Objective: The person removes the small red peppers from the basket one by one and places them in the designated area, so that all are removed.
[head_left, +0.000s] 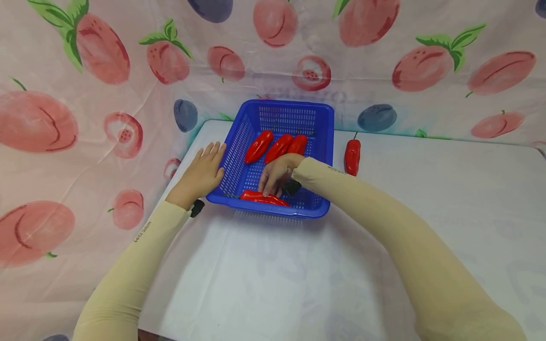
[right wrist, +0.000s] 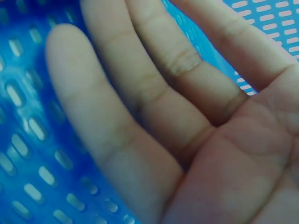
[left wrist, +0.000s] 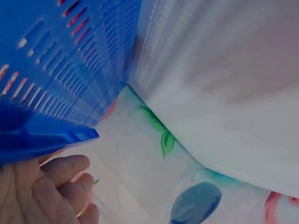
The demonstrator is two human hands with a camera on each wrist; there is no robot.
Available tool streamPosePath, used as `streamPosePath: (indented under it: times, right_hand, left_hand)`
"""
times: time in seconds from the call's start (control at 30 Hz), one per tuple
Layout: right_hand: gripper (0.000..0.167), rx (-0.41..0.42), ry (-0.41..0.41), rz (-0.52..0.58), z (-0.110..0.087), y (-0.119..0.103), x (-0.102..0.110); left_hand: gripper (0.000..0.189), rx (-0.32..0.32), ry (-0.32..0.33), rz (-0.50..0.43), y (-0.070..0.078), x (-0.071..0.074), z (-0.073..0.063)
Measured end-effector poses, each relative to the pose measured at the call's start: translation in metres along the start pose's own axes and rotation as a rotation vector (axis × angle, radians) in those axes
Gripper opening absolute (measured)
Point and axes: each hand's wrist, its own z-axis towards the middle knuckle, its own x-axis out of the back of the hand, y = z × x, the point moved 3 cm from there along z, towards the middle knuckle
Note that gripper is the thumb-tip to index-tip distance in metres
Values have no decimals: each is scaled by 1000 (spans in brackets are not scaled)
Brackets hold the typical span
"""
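Observation:
A blue perforated plastic basket [head_left: 232,161] stands on the white-covered table. My left hand [head_left: 200,173] lies at its left rim with straight fingers; the left wrist view shows the fingertips [left wrist: 70,165] beside the rim, outside the wall. Inside the basket, my right hand [head_left: 279,174] reaches down, its fingertips right at a red chili pepper [head_left: 264,197] lying along the near wall. The right wrist view shows its fingers [right wrist: 154,93] loosely extended and nothing in the palm. Three more red peppers [head_left: 259,148] lie side by side toward the back of the basket.
Another red pepper [head_left: 352,156] lies on the table [head_left: 448,203] to the right of the basket, close to my right forearm. A fruit-print cloth [head_left: 281,66] hangs behind the table and along its left side.

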Motion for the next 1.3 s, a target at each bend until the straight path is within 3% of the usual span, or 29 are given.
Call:
streamPosePath:
  times: [0.37, 0.6, 1.1, 1.3]
  right_hand:
    - [14, 10, 12, 94, -1, -1, 0]
    - [19, 69, 25, 140, -1, -3, 0]
    - [38, 84, -18, 72, 0, -4, -1]
    - [40, 62, 7, 70, 0, -3, 0]
  left_hand:
    - [62, 0, 10, 26, 0, 0, 1]
    - [62, 6, -6, 9, 0, -1, 1]
    - [63, 11, -2, 13, 0, 0, 0]
    - [63, 17, -19, 8, 0, 0, 0]
